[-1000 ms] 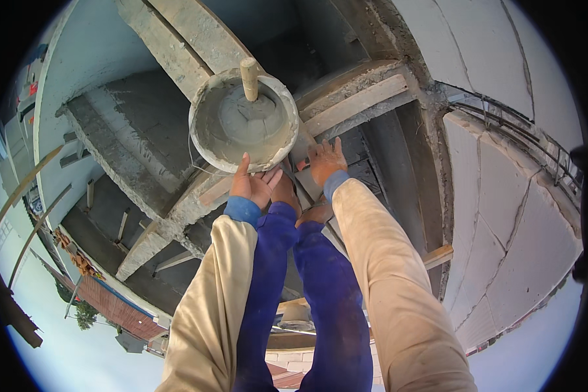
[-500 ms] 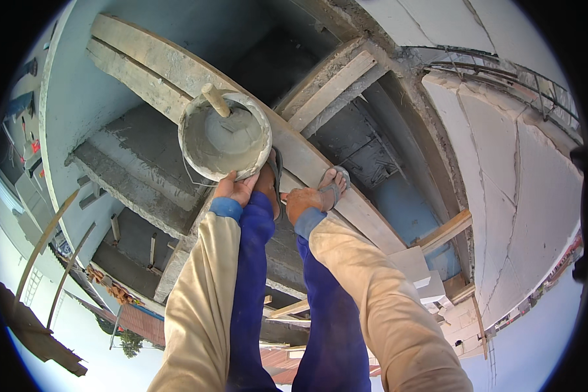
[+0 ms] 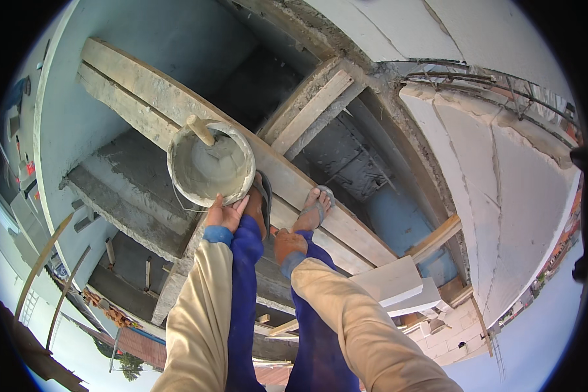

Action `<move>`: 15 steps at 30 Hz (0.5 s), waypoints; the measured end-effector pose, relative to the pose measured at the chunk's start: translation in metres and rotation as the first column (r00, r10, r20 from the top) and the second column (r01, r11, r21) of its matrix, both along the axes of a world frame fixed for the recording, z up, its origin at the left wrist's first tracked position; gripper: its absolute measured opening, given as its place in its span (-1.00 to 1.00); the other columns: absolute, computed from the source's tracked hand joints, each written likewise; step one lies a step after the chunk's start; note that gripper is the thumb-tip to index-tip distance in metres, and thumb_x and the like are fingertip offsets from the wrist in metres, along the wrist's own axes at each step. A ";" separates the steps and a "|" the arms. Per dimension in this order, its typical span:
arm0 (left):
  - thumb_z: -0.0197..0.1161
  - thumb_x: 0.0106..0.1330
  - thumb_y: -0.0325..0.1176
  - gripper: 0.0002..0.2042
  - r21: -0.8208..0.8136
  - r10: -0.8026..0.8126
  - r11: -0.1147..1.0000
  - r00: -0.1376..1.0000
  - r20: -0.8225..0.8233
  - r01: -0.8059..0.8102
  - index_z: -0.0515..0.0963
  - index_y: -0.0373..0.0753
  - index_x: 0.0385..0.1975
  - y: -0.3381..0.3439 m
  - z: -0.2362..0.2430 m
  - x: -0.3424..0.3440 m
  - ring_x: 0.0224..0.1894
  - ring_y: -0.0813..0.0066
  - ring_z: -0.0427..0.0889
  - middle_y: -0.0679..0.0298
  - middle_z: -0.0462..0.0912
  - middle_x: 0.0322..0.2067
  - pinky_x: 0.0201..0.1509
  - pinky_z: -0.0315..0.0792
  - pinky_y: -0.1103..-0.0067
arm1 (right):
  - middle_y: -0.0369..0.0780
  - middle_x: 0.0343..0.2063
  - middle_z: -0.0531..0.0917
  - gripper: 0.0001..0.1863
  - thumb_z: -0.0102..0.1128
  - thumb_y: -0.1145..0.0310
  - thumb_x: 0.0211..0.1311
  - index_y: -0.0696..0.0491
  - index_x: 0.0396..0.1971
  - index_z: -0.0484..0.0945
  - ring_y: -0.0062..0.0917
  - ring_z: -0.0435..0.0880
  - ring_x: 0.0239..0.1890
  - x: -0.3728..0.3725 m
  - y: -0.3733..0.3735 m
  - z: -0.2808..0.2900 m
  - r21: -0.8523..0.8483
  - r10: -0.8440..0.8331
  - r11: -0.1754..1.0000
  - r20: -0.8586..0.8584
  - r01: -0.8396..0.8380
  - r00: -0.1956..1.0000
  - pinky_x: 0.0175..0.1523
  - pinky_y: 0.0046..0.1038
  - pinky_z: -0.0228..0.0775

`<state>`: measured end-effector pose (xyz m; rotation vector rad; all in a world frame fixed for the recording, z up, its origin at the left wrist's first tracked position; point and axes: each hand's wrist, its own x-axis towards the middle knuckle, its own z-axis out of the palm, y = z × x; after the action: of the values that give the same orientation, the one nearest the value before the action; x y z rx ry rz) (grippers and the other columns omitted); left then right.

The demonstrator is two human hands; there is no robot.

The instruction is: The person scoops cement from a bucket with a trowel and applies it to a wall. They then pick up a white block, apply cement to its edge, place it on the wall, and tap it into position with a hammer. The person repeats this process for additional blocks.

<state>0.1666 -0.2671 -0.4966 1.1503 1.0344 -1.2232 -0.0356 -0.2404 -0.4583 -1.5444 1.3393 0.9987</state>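
A round bucket (image 3: 178, 171) of wet grey mortar stands on a pair of wooden planks (image 3: 137, 75), its wall crusted with mortar. A light wooden handle (image 3: 200, 130) sticks up from the bucket at its far left rim; whatever it belongs to is hidden in the mortar. My left hand (image 3: 223, 214) grips the bucket's near edge, thumb at the rim and fingers below. A thin wire bail hangs beside it. My right hand (image 3: 289, 245) is closed in front of my right shin, behind my sandalled foot (image 3: 317, 208). A small reddish tip shows at its fingers; the rest is hidden.
Deep openings drop away on both sides of the planks, with a concrete stair (image 3: 127, 196) at the left. A timber crosspiece (image 3: 320, 108) spans the right side. White blocks (image 3: 389, 281) lie near the planks' near end, and a light block wall (image 3: 483, 176) rises at right.
The whole view has shifted, so the planks and bucket sit lower and farther left. My right hand has drawn back from beside my right foot toward my shin. My left hand stays on the bucket.
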 end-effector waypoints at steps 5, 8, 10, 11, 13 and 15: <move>0.13 0.60 -0.09 -0.36 0.097 0.089 0.991 0.996 -0.015 -0.087 0.09 -0.20 0.54 -0.009 0.003 -0.001 0.50 -0.25 0.24 0.00 0.04 0.57 0.52 0.28 -0.13 | -0.29 -0.13 0.83 -0.74 0.20 0.14 0.46 -0.05 -0.06 0.70 -0.37 0.86 -0.14 0.017 -0.015 -0.003 0.127 -0.073 0.988 -0.080 0.083 0.994 -0.29 -0.15 0.67; 0.16 0.59 -0.09 -0.32 0.428 -0.120 0.903 0.973 0.199 0.024 0.01 -0.04 0.59 -0.015 0.009 -0.012 0.45 -0.34 0.29 0.00 0.01 0.57 0.41 0.43 -0.14 | -0.32 -0.08 0.82 -0.74 0.16 0.18 0.50 -0.06 0.02 0.68 -0.38 0.85 -0.09 0.021 -0.029 0.003 0.239 0.051 0.970 -0.039 -0.040 0.998 -0.22 -0.12 0.70; 0.16 0.58 -0.10 -0.28 0.546 -0.318 0.829 0.907 0.277 0.124 -0.06 0.04 0.61 -0.019 0.016 -0.024 0.40 -0.36 0.34 0.00 0.02 0.57 0.29 0.55 -0.08 | -0.32 -0.04 0.81 -0.73 0.19 0.19 0.49 -0.08 0.05 0.69 -0.41 0.84 -0.07 0.029 -0.040 0.004 0.306 0.058 0.952 -0.095 -0.026 0.994 -0.23 -0.08 0.70; 0.17 0.57 -0.10 -0.26 0.611 -0.401 0.779 0.863 0.308 0.144 -0.09 0.07 0.61 -0.022 0.019 -0.029 0.38 -0.37 0.37 -0.01 0.02 0.56 0.22 0.61 -0.06 | -0.33 -0.03 0.81 -0.73 0.20 0.20 0.49 -0.09 0.06 0.70 -0.42 0.84 -0.06 0.035 -0.043 0.003 0.329 0.075 0.944 -0.158 -0.019 0.985 -0.24 -0.06 0.69; 0.21 0.52 -0.10 -0.24 0.685 -0.640 0.657 0.714 0.285 0.315 -0.03 -0.04 0.60 -0.028 0.025 -0.040 0.02 0.09 0.60 0.00 0.41 0.34 -0.14 0.69 0.23 | -0.32 0.02 0.79 -0.72 0.23 0.21 0.47 -0.08 0.06 0.71 -0.42 0.83 -0.04 0.043 -0.046 0.000 0.339 0.119 0.939 -0.171 -0.055 0.978 -0.26 -0.01 0.69; 0.23 0.50 -0.05 -0.29 0.635 -0.687 0.637 0.697 0.208 0.438 0.11 -0.07 0.56 -0.031 0.031 -0.041 -0.07 0.14 0.63 0.01 0.58 0.18 -0.14 0.68 0.27 | -0.31 0.06 0.78 -0.72 0.26 0.22 0.44 -0.06 0.05 0.72 -0.38 0.82 -0.01 0.042 -0.043 -0.006 0.338 0.089 0.941 -0.166 -0.028 0.982 -0.24 0.00 0.69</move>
<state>0.1253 -0.2983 -0.4658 2.2443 0.6735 -1.0730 0.0062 -0.2834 -0.4645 -1.2660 1.1732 1.3538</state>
